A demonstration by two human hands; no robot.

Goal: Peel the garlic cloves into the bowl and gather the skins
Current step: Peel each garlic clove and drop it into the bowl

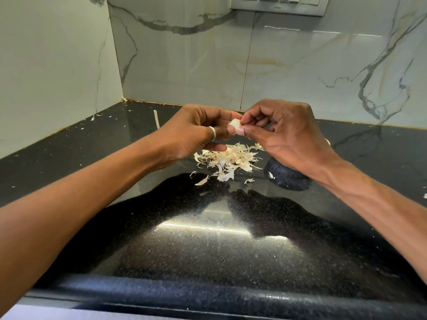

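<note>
Head view: both hands raised over a glossy black speckled stone countertop (pixel 208 239), meeting mid-frame.
Clove: small pale garlic clove (pixel 235 124), held in the air between the two hands, above the skins, clear of the counter.
Left hand (pixel 196 135): thumb and fingers curled, pinching the clove's left end; silver ring (pixel 213 132) on one digit.
Right hand (pixel 285 135): thumb and forefinger tips nipped tight on the clove's right end, other fingers curled in.
Skins: loose heap of papery cream garlic skins (pixel 227 161) on the counter directly below the hands; stray flakes on its near side and along the far left edge.
Bowl: dark speckled round bowl (pixel 287 180), just right of the heap, mostly hidden under the right wrist; contents cannot be seen.
Background: white veined marble wall tiles (pixel 184 54); grey switch plate (pixel 277 3) at far top.
</note>
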